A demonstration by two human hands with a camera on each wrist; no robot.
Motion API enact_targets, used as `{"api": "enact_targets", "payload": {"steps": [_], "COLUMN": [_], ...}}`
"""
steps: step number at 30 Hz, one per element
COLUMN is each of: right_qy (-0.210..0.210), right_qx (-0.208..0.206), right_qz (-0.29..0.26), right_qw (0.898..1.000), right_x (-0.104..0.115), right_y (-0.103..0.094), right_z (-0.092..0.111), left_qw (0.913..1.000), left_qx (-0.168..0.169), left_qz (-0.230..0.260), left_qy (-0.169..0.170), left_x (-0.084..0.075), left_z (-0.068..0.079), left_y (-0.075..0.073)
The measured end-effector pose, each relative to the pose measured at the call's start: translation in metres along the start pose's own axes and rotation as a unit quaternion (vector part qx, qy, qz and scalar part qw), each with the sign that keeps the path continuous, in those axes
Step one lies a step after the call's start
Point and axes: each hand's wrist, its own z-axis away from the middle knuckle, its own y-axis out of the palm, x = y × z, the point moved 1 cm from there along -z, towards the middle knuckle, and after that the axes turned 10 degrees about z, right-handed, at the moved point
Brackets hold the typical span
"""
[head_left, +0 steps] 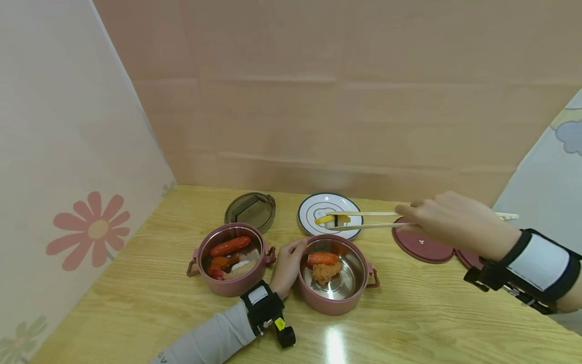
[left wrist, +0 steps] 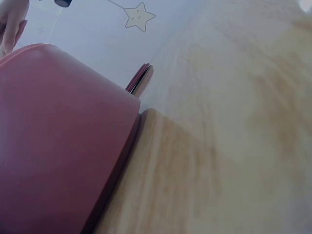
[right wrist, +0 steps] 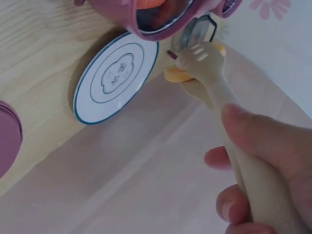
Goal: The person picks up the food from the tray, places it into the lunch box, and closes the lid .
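Observation:
My right hand grips cream tongs. Their tips pinch a piece of egg sushi, yellow on top with a dark band. In the right wrist view that sushi hangs clear of the white plate with a blue rim. My left hand holds the left side of the right-hand pink pot; its fingertips touch the rim. Inside that pot lie an orange sushi topping and a fried chicken piece. Only the pot's outer wall fills the left wrist view; the left fingers are hidden there.
A second pink pot at left holds a red sausage and other food pieces. Behind it lies a brown lid with a handle. Dark red round lids lie under and beside the right forearm. A paper-covered wall closes the back.

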Motion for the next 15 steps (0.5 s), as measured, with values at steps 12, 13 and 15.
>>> {"api": "enact_targets", "payload": {"steps": [12,13,15], "right_qy": [-0.009,-0.007,-0.008], "right_qx": [0.026,0.009,-0.026], "right_qz": [-0.001,0.001,0.003], "right_qw": [1.0,1.0,1.0], "right_x": [0.015,0.016,0.018], "right_y": [-0.019,-0.019,-0.02], "right_z": [0.019,0.019,0.021], "left_qw": [1.0,1.0,1.0], "left_qx": [-0.001,-0.002,0.0], "left_qz": [-0.003,-0.002,-0.001], "left_qy": [0.0,-0.005,-0.002], "left_x": [-0.002,-0.002,-0.001], "left_z": [0.002,0.002,0.002], "left_y": [0.0,0.0,0.0]}}
